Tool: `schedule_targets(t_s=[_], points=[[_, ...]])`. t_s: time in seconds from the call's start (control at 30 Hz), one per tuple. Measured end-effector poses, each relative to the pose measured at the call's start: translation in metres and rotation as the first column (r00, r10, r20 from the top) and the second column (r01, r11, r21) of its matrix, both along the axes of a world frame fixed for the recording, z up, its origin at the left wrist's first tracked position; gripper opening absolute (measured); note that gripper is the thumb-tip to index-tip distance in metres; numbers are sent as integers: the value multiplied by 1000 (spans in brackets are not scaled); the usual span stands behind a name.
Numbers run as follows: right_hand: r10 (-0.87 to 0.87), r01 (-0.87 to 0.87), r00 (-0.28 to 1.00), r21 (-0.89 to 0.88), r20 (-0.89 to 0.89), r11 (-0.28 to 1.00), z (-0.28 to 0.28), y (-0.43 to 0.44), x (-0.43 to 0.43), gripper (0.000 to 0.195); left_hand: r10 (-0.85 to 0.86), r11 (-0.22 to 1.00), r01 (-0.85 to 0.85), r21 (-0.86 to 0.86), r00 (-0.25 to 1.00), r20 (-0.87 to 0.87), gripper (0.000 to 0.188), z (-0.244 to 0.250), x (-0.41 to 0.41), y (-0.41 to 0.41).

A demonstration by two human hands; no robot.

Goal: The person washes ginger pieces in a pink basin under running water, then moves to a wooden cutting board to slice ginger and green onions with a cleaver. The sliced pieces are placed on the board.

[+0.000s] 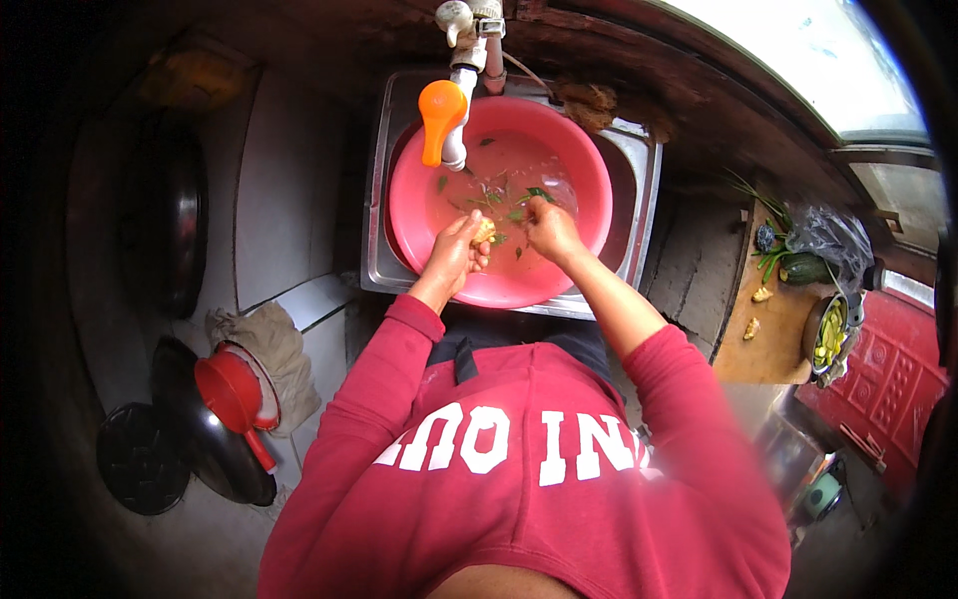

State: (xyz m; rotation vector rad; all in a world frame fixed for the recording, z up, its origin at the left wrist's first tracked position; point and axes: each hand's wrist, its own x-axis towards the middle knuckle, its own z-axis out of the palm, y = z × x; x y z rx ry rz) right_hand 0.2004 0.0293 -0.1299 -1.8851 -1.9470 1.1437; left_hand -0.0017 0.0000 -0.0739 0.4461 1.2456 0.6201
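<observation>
A pink plastic basin (591,180) of water stands in a metal sink (647,187), with green leaves (492,196) floating in it. My left hand (453,253) is closed round a knobbly piece of ginger (485,230) over the basin's near left part. On the right, my right hand (552,228) is over the water with its fingers bent together; a dark green leaf (540,195) shows at the fingertips. Whether the fingers grip that leaf, I cannot tell. Above the basin hangs a tap (454,153) with an orange handle (441,112).
To the right, a wooden board (778,344) bears ginger pieces (752,328), green peppers (771,258), a dark green squash (807,268), a plastic bag (834,232) and a bowl of sliced vegetables (829,333). At left are a red plastic ladle (224,385), a cloth (277,352) and a black lid (217,457).
</observation>
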Motion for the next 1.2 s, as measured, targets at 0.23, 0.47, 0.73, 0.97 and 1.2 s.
schedule_targets(t_s=[0.23,0.47,0.73,0.97,1.2], points=[[759,-721,589,-242,278,649,-43,-24,-22,31,-424,499,851,-163,75,-903,37,-98,7,-13],[-2,-13,992,-112,-128,994,-14,3,20,22,-39,999,46,-18,959,280,27,-40,-4,18],[-350,23,643,-440,-681,898,98,4,-13,28,-18,965,-20,260,989,144,22,25,9,20],[-372,-46,587,-488,-719,872,107,5,-3,20,-31,969,-19,246,979,200,20,49,9,19],[-349,-45,676,-509,-649,859,122,13,0,17,-85,942,33,334,986,142,20,50,14,19]])
